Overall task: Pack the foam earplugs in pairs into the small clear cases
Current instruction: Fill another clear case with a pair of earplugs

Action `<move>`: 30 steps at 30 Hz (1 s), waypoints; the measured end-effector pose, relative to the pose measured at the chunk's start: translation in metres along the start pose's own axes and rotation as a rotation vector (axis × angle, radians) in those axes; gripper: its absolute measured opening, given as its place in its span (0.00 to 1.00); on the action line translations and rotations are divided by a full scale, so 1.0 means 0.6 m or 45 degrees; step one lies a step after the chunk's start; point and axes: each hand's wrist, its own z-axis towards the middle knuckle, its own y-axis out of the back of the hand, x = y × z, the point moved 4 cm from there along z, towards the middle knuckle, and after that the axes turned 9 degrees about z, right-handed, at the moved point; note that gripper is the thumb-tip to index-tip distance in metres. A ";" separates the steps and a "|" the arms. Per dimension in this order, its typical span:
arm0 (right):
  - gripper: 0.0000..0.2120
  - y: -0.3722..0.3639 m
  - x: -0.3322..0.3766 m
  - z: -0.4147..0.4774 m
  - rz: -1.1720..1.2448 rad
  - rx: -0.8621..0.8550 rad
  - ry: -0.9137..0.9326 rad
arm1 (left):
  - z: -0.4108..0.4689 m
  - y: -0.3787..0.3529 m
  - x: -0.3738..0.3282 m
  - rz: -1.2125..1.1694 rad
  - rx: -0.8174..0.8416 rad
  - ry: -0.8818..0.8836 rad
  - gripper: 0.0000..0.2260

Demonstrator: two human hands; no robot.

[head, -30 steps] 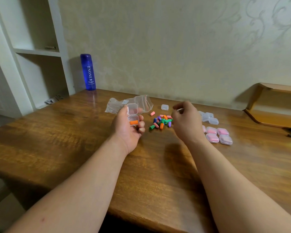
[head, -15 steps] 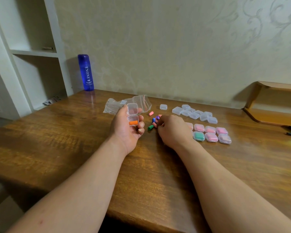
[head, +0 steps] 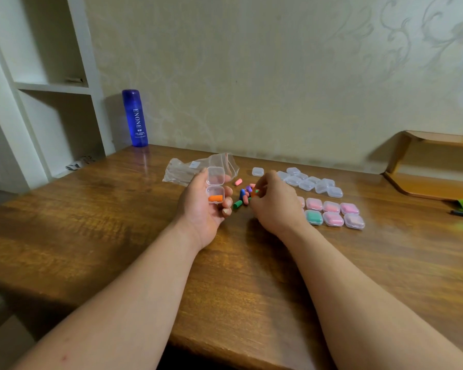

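On the wooden table (head: 91,236), at frame centre, the left hand (head: 195,213) curls round an open clear case (head: 215,185). The right hand (head: 274,205) bends over the loose earplugs (head: 242,195); whether it pinches one I cannot tell. An orange earplug (head: 215,198) lies in the case's lower half, long axis left-right.

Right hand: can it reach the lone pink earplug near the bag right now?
Probably yes. The pink earplug lies bare on the table, apart from the pile, close to the right hand; nothing covers it.

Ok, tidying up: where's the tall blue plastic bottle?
Head view: the blue bottle stands at the wooden table's far-left corner, beside the white shelf unit.
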 end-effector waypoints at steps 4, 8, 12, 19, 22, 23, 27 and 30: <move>0.08 0.016 0.013 -0.002 0.291 -0.190 0.133 | -0.008 -0.018 0.005 0.020 0.155 0.030 0.22; 0.08 0.022 0.033 -0.008 0.449 -0.228 0.298 | -0.019 -0.040 0.019 0.105 0.391 0.053 0.18; 0.07 0.017 0.047 -0.016 0.420 -0.119 0.384 | -0.012 -0.033 0.019 0.046 0.352 0.069 0.18; 0.07 -0.006 0.049 -0.024 0.129 0.079 0.477 | -0.003 -0.028 0.023 0.024 0.341 0.069 0.24; 0.06 -0.007 0.046 -0.023 0.092 0.087 0.475 | -0.005 -0.029 0.024 0.027 0.339 0.063 0.23; 0.06 -0.008 0.046 -0.023 0.088 0.087 0.472 | -0.005 -0.029 0.022 0.029 0.334 0.057 0.23; 0.05 -0.005 0.044 -0.021 0.130 0.100 0.444 | -0.013 -0.036 0.017 0.042 0.331 0.053 0.24; 0.03 -0.002 0.042 -0.022 0.170 0.093 0.435 | -0.015 -0.036 0.018 0.051 0.310 0.061 0.23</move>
